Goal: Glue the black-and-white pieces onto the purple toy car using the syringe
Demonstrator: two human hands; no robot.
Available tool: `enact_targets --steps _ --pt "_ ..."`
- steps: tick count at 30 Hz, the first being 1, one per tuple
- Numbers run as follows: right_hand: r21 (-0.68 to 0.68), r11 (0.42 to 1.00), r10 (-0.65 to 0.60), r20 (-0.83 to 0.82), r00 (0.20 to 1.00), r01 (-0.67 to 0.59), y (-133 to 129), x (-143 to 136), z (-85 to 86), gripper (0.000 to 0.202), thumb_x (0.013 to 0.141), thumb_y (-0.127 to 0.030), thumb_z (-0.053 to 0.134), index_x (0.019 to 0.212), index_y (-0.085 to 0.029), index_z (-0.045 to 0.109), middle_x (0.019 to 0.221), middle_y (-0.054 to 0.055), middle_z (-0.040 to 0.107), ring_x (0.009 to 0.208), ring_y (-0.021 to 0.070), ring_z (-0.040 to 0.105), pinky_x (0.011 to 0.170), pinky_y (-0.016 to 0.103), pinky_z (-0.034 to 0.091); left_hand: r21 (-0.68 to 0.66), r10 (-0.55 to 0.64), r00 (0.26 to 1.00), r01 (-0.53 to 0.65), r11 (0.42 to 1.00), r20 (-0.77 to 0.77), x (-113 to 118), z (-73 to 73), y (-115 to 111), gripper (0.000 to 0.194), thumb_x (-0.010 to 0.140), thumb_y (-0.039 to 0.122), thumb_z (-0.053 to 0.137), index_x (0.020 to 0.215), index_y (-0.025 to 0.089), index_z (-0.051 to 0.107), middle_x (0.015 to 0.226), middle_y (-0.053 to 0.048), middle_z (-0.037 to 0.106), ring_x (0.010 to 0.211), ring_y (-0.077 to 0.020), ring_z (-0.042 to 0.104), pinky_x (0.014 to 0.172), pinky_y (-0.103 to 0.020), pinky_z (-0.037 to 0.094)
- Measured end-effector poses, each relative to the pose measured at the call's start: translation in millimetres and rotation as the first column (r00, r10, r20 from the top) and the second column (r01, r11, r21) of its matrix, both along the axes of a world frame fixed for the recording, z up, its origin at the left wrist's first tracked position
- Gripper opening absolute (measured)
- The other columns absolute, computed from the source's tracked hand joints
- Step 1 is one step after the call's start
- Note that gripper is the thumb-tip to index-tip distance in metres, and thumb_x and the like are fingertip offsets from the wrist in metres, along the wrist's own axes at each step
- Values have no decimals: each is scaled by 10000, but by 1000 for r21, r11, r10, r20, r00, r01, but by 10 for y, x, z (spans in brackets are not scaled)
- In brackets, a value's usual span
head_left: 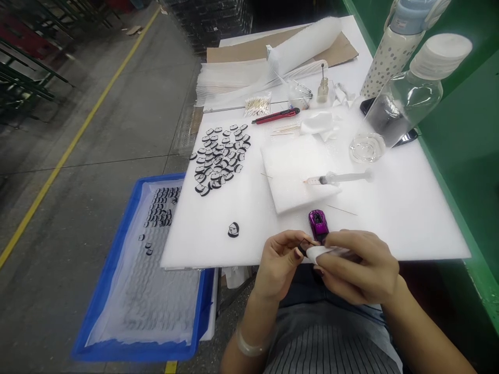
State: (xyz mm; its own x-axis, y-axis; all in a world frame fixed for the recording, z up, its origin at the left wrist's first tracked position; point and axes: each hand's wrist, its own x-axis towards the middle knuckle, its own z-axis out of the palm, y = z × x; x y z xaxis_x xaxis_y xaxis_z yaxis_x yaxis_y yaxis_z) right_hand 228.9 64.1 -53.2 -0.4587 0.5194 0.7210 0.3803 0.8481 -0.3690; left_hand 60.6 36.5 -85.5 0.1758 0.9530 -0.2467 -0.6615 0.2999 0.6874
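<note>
Near the table's front edge my left hand [278, 265] pinches a small black part [303, 248] between thumb and fingers. Opposite it, my right hand [360, 265] is closed on a folded white tissue [320, 253], whose end comes up against the black part. The fingers partly cover both items. Just beyond the fingertips sits a shiny purple toy car [318, 223], its near end partly hidden. A single black-and-clear piece [233, 229] lies to the left. Past the car, a syringe [339, 177] rests across a white foam pad [296, 176].
Many similar black-edged pieces [220, 158] are spread at the left; more fill a lined blue tray [140, 270] below. A red utility knife [276, 116], bagged cotton swabs [258, 106] and a small glass bottle [323, 90] stand farther back. A clear bottle [405, 104] is at right.
</note>
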Motion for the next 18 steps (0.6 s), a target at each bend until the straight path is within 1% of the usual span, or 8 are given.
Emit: enact_targets --steps 4,7,9,12,14,18 --pt "5 1000 9 37 999 -9 -10 -10 19 95 814 -71 572 841 -151 617 856 54 550 598 98 453 498 261 402 27 -2 1000 2 1000 9 3 -11 -11 218 721 351 867 876 221 785 840 -37 776 773 -120 713 754 -168 570" --pt "24 1000 11 60 998 -12 -2 45 38 88 811 -72 577 833 -149 615 851 59 560 595 100 459 495 266 409 49 7 1000 -8 999 20 -2 -32 -14 199 738 328 858 889 219 786 854 -39 779 806 -117 721 772 -152 570" --pt "41 999 -24 51 998 22 14 112 49 84 819 -73 578 840 -146 615 871 68 575 601 98 475 496 260 418 55 12 999 -13 998 32 -4 -42 -11 186 747 317 852 893 224 786 858 -37 777 802 -123 726 779 -169 583" --pt "53 991 -125 6 992 124 39 214 60 78 824 -66 601 843 -138 626 883 81 594 597 84 491 478 231 411 55 7 999 -9 998 42 -10 -46 -9 170 760 317 841 897 233 785 855 -27 775 787 -121 727 779 -185 595" --pt "27 991 -133 -1 991 133 43 248 61 70 833 -69 607 841 -134 630 861 82 599 580 77 488 465 221 406 58 0 999 -2 998 37 -16 -43 -13 170 765 325 836 902 239 784 858 -21 775 790 -114 725 785 -176 592" --pt "-62 993 -105 -13 994 103 15 224 39 81 852 -64 591 864 -141 613 825 70 603 562 82 496 463 227 417 63 -5 1000 3 998 26 -27 -42 -29 182 769 339 832 915 244 782 871 -17 775 810 -112 726 799 -169 588"
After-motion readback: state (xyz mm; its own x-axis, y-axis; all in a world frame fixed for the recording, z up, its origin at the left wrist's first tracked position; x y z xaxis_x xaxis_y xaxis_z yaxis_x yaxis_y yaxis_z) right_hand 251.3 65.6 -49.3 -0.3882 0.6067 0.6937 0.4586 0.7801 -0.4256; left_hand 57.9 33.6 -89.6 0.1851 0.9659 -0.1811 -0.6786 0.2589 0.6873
